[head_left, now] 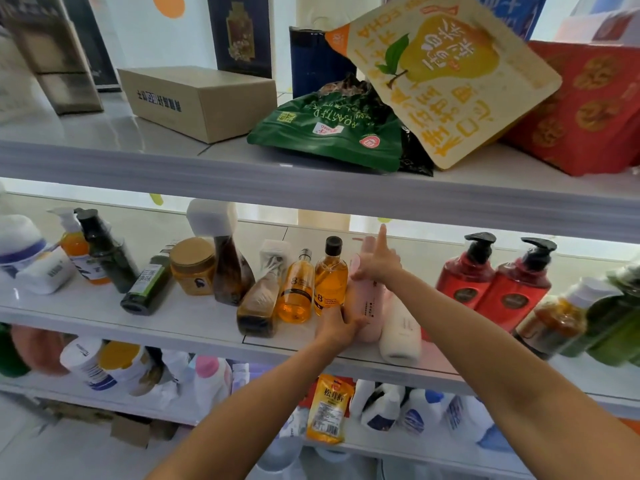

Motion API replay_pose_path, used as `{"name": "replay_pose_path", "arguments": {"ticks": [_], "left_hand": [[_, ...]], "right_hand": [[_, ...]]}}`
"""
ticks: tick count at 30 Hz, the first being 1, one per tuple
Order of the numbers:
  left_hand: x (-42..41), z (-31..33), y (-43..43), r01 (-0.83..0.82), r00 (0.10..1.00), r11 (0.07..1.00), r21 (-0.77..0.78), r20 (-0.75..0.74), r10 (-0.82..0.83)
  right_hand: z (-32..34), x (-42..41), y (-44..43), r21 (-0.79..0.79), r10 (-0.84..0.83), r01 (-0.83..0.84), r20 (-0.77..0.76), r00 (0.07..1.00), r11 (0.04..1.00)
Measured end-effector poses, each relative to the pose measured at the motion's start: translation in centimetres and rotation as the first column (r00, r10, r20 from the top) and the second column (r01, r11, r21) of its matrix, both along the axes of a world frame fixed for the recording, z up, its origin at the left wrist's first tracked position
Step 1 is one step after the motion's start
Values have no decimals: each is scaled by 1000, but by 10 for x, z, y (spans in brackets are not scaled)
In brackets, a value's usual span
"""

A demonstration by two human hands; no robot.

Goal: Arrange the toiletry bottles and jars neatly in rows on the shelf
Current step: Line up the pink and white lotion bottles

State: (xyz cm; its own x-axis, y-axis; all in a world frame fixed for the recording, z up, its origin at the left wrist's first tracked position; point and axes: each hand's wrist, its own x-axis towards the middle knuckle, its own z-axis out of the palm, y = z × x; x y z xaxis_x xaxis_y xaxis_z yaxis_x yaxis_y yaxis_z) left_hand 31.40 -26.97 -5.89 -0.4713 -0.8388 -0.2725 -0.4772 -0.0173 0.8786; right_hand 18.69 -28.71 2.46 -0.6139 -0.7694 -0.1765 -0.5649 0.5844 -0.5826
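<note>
Left hand (pixel 337 327) wraps near base of pink bottle (pixel 367 303), front centre of middle shelf (pixel 194 318). Right hand (pixel 375 265) clasps bottle's upper part, index finger straight up. Cream bottle (pixel 400 332) lies touching on right. Two amber bottles (pixel 330 282) just left, upright. Red pump bottles (pixel 465 277) upright, farther right.

On the upper shelf (pixel 104 147) a plain cardboard box (pixel 197 98) is lying flat at the left, well apart from a green snack bag (pixel 325 133) that is sprawling near the front edge. A cream pear-printed pouch (pixel 446 81) is leaning upside down over that bag and against a red patterned box (pixel 585 109), with a dark blue canister (pixel 313 64) standing behind. A yellow sachet (pixel 329 410) is sitting on the lowest shelf (pixel 86 401).
</note>
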Motion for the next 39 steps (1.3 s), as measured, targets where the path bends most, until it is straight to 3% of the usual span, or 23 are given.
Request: {"name": "replay_pose_path", "arguments": {"ticks": [5,12,17,23,34,39], "left_hand": [[2,0,6,-9,1000,995,-104,-9,8],[5,2,10,-11,997,971,-241,66,28],[5,7,10,20,978,941,-336,204,52],[2,8,13,15,962,916,-400,254,95],[7,11,8,12,946,901,-434,297,131],[4,10,14,27,917,922,-385,378,131]], "right_hand": [[8,-3,8,-77,-61,72,132,989,994],[16,1,14,-192,-35,72,188,982,979],[12,6,22,-290,106,-26,263,959,957],[10,4,36,-404,234,-107,280,931,908],[4,13,42,-489,299,-165,210,931,857],[5,8,48,-444,351,-205,278,894,872]]}}
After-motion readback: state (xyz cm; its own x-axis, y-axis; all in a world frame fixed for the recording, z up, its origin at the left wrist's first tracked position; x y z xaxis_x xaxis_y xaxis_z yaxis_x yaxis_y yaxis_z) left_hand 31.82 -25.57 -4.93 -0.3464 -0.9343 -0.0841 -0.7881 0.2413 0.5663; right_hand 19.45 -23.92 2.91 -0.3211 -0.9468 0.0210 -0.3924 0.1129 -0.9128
